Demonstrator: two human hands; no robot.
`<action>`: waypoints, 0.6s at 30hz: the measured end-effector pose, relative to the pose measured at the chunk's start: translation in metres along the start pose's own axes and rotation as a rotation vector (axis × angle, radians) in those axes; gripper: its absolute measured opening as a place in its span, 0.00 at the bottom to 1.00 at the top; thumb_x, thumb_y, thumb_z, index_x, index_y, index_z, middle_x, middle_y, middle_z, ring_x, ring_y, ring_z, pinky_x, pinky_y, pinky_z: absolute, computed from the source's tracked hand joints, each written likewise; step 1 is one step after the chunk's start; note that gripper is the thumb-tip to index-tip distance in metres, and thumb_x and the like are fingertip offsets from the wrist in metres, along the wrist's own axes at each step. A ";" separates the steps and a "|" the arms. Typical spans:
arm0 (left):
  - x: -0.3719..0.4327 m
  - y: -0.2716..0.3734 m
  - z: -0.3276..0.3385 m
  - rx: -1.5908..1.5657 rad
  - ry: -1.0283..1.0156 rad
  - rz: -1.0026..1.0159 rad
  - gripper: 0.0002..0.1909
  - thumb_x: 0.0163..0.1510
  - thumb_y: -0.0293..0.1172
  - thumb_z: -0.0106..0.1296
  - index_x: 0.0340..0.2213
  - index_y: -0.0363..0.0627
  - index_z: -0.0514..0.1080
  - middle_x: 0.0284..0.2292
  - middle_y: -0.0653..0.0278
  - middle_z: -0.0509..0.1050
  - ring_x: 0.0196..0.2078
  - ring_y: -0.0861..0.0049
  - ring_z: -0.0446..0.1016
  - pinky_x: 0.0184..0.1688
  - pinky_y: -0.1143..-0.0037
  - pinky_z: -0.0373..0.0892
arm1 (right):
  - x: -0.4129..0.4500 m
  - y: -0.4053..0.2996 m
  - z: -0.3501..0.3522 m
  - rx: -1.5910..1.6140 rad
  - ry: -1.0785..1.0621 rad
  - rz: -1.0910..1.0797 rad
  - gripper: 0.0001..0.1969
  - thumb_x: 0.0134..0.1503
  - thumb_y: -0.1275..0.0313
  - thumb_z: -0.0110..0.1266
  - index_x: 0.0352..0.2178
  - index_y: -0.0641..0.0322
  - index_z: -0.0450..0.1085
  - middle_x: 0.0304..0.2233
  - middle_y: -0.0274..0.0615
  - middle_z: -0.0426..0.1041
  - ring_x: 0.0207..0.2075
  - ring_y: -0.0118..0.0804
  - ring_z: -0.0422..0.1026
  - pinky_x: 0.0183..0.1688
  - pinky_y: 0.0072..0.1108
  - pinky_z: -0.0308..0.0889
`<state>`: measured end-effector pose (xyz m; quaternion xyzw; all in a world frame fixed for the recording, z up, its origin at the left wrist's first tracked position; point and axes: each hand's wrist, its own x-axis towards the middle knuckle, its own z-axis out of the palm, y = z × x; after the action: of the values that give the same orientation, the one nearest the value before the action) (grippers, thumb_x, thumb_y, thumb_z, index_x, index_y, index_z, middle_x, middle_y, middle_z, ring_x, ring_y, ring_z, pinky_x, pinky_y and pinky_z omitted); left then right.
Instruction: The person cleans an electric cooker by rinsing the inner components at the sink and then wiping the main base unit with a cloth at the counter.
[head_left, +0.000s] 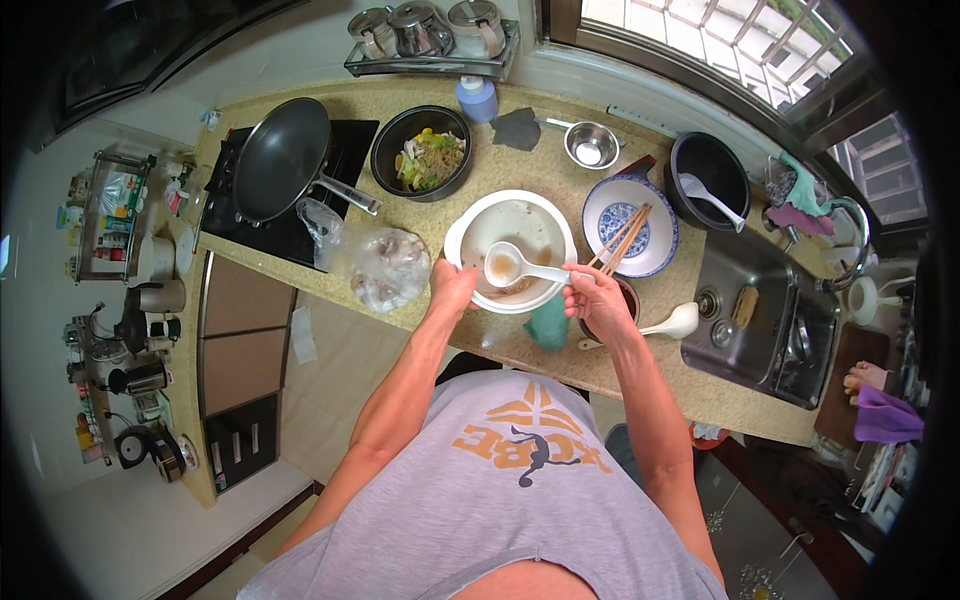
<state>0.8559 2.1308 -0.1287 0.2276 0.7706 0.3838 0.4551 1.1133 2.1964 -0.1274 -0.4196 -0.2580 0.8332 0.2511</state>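
Observation:
My left hand (452, 286) grips the near left rim of a white ceramic pot (491, 219), which has a little brownish liquid and dark bits inside. In my right hand (598, 298) is the handle of a white ladle (508, 264). The ladle's bowl is over the pot and holds some cloudy brown liquid. Right of the pot stands a blue-and-white patterned bowl (653, 260) with several wooden chopsticks (624, 238) across its rim. A brown bowl (628, 295) lies partly hidden behind my right hand. Beside the pot's near edge is a green cloth (547, 326).
Left are a frying pan (281, 161) on the black stove (292, 241), a bag of food (390, 262) and a black pot of food (424, 156). Right are a steel ladle (592, 145), a black pot with a spoon (709, 169), a white ladle (675, 321) and the sink (739, 274).

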 end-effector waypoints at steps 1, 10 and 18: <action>-0.001 -0.002 0.001 -0.068 -0.008 -0.014 0.17 0.46 0.20 0.45 0.38 0.23 0.69 0.27 0.48 0.76 0.21 0.69 0.78 0.14 0.74 0.74 | 0.001 0.000 -0.002 0.033 -0.001 -0.023 0.13 0.62 0.72 0.49 0.47 0.67 0.67 0.27 0.38 0.74 0.23 0.26 0.73 0.25 0.17 0.72; 0.008 -0.024 0.005 -0.370 0.004 -0.225 0.21 0.43 0.19 0.45 0.42 0.22 0.66 0.29 0.46 0.75 0.23 0.62 0.79 0.16 0.71 0.78 | 0.008 -0.002 -0.013 0.128 0.039 -0.109 0.14 0.62 0.71 0.50 0.47 0.66 0.67 0.27 0.38 0.73 0.24 0.26 0.72 0.25 0.18 0.72; 0.015 -0.039 0.007 -0.452 0.049 -0.257 0.22 0.43 0.19 0.44 0.43 0.22 0.64 0.32 0.44 0.75 0.27 0.58 0.79 0.19 0.65 0.80 | 0.011 -0.010 -0.008 0.167 0.043 -0.129 0.16 0.63 0.71 0.49 0.51 0.66 0.64 0.27 0.40 0.72 0.25 0.28 0.72 0.25 0.20 0.72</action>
<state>0.8549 2.1210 -0.1696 0.0110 0.6989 0.4905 0.5205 1.1157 2.2125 -0.1319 -0.3976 -0.2086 0.8246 0.3440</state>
